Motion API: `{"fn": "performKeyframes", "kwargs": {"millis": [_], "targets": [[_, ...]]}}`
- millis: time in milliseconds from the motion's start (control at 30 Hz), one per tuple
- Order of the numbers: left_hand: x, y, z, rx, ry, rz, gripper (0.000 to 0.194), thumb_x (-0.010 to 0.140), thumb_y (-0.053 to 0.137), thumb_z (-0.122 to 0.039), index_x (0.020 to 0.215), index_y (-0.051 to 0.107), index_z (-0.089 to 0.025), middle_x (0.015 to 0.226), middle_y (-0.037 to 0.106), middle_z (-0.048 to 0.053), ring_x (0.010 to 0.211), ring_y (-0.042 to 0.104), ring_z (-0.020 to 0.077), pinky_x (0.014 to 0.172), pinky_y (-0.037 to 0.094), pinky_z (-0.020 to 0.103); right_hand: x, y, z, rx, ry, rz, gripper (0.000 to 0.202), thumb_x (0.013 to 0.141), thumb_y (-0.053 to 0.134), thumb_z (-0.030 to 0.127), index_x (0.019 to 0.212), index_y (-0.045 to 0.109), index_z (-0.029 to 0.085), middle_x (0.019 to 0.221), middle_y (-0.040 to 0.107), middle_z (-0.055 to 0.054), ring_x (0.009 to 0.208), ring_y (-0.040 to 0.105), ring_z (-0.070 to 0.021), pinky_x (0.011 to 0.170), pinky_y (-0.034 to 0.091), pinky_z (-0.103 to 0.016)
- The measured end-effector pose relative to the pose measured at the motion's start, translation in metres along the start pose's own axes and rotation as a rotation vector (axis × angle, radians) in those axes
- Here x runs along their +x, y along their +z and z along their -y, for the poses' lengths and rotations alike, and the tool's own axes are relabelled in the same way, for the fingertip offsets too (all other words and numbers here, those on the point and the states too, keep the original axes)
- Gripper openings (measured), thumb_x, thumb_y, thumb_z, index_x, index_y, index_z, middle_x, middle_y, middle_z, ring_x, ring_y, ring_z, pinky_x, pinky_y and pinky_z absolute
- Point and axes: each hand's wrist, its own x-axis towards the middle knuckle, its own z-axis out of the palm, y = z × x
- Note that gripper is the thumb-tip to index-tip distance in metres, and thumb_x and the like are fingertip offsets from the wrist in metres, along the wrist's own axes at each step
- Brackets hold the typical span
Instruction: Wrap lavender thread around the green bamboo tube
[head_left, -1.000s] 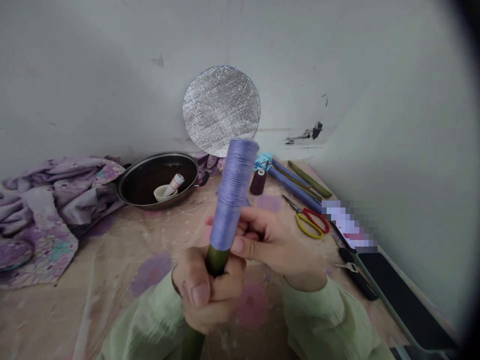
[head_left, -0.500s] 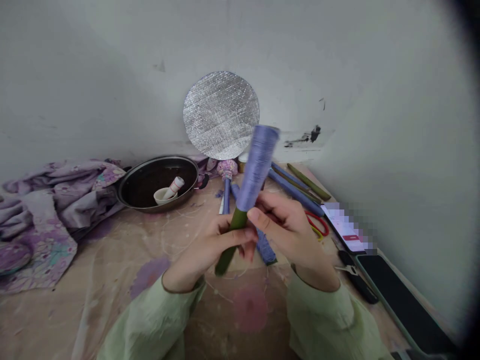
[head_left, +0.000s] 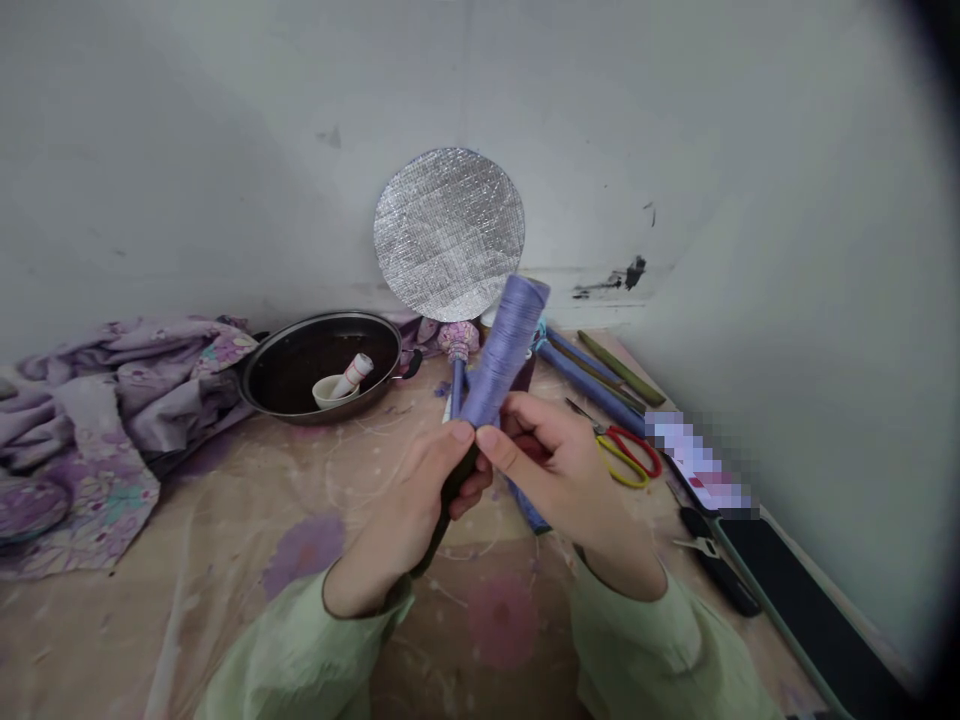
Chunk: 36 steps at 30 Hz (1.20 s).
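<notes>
Both hands meet on a green stick whose upper part is wound with blue-purple thread (head_left: 504, 350); it stands tilted, its wound end up and to the right. My left hand (head_left: 427, 480) is closed around the bare dark green lower part, thumb at the lower edge of the winding. Close beside it, my right hand (head_left: 551, 465) is closed with thumb and fingers at that same lower edge of the thread. Some of its fingers are hidden behind the stick. Behind the hands lies another blue-wrapped piece (head_left: 531, 508), mostly covered.
A dark pan (head_left: 322, 322) holds a small white cup (head_left: 327, 394) with a white roll. Floral cloth (head_left: 105, 430) is heaped at left. A silver disc (head_left: 450, 235) leans at the wall. Scissors (head_left: 628, 460), wrapped sticks (head_left: 596, 378), phones (head_left: 810, 600) and keys (head_left: 709, 550) lie at right.
The stick has come down slightly, and my left hand has moved up it to the edge of the winding. More of the scissors shows beside my right hand.
</notes>
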Motion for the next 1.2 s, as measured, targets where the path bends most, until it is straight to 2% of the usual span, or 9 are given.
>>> {"fn": "performKeyframes", "kwargs": {"millis": [133, 267, 400, 500, 733, 933, 1067, 1200], "targets": [[-0.002, 0.003, -0.005, -0.041, -0.055, 0.020, 0.046, 0.092, 0.053, -0.060, 0.074, 0.054, -0.018, 0.055, 0.036, -0.008, 0.045, 0.024, 0.0053, 0.040, 0.019, 0.018, -0.001, 0.000, -0.002, -0.108, -0.041, -0.048, 0.022, 0.087, 0.076, 0.035, 0.101, 0.070, 0.019, 0.071, 0.067, 0.002, 0.060, 0.067, -0.0139, 0.053, 0.056, -0.023], [-0.002, 0.009, -0.016, -0.136, -0.111, 0.061, 0.047, 0.086, 0.058, -0.061, 0.068, 0.047, -0.019, 0.051, 0.033, -0.009, 0.041, 0.020, 0.0039, 0.037, 0.016, 0.016, -0.001, 0.000, -0.005, -0.125, -0.080, -0.064, 0.023, 0.093, 0.068, 0.033, 0.111, 0.065, 0.019, 0.070, 0.065, 0.002, 0.063, 0.070, -0.0154, 0.054, 0.054, -0.024], [-0.002, 0.011, -0.026, -0.210, -0.172, 0.111, 0.049, 0.080, 0.064, -0.062, 0.064, 0.043, -0.020, 0.048, 0.031, -0.010, 0.038, 0.017, 0.0027, 0.034, 0.016, 0.014, -0.001, 0.000, -0.005, -0.131, -0.126, -0.074, 0.005, 0.094, 0.064, 0.025, 0.093, 0.061, 0.021, 0.067, 0.067, 0.002, 0.059, 0.068, -0.0130, 0.053, 0.053, -0.022], [-0.002, 0.009, -0.028, -0.256, -0.213, 0.167, 0.048, 0.082, 0.062, -0.061, 0.063, 0.043, -0.020, 0.047, 0.030, -0.011, 0.037, 0.016, 0.0025, 0.033, 0.016, 0.014, -0.002, 0.000, -0.003, -0.058, -0.089, -0.050, 0.015, 0.095, 0.063, 0.027, 0.083, 0.058, 0.021, 0.065, 0.069, 0.001, 0.057, 0.068, -0.0131, 0.054, 0.057, -0.023], [-0.005, 0.003, -0.026, -0.347, -0.273, 0.258, 0.048, 0.085, 0.058, -0.059, 0.063, 0.044, -0.020, 0.047, 0.029, -0.010, 0.034, 0.015, 0.0018, 0.032, 0.013, 0.014, -0.003, 0.001, 0.000, -0.017, -0.135, -0.078, 0.015, 0.093, 0.066, 0.024, 0.080, 0.060, 0.021, 0.065, 0.066, 0.003, 0.054, 0.066, -0.0112, 0.046, 0.051, -0.019], [-0.007, 0.000, -0.022, -0.475, -0.229, 0.431, 0.049, 0.083, 0.061, -0.060, 0.061, 0.042, -0.020, 0.045, 0.029, -0.010, 0.029, 0.015, 0.0017, 0.028, 0.015, 0.015, -0.004, 0.003, -0.002, -0.028, -0.148, -0.014, 0.015, 0.095, 0.065, 0.027, 0.082, 0.062, 0.021, 0.067, 0.062, 0.003, 0.054, 0.055, -0.0094, 0.047, 0.043, -0.020], [-0.010, 0.001, -0.021, -0.462, -0.221, 0.450, 0.046, 0.079, 0.073, -0.046, 0.060, 0.040, -0.020, 0.044, 0.026, -0.011, 0.029, 0.013, 0.0000, 0.027, 0.014, 0.013, -0.005, 0.002, 0.001, 0.001, -0.152, 0.027, 0.012, 0.094, 0.064, 0.024, 0.083, 0.062, 0.021, 0.067, 0.059, 0.003, 0.054, 0.051, -0.0095, 0.047, 0.040, -0.021], [-0.011, -0.002, -0.021, -0.480, -0.308, 0.512, 0.042, 0.078, 0.075, -0.033, 0.059, 0.040, -0.020, 0.040, 0.027, -0.012, 0.027, 0.011, -0.0004, 0.027, 0.012, 0.011, -0.006, 0.002, 0.002, 0.017, -0.140, 0.040, 0.010, 0.094, 0.065, 0.025, 0.086, 0.062, 0.021, 0.068, 0.060, 0.002, 0.056, 0.052, -0.0105, 0.048, 0.040, -0.021]]}}
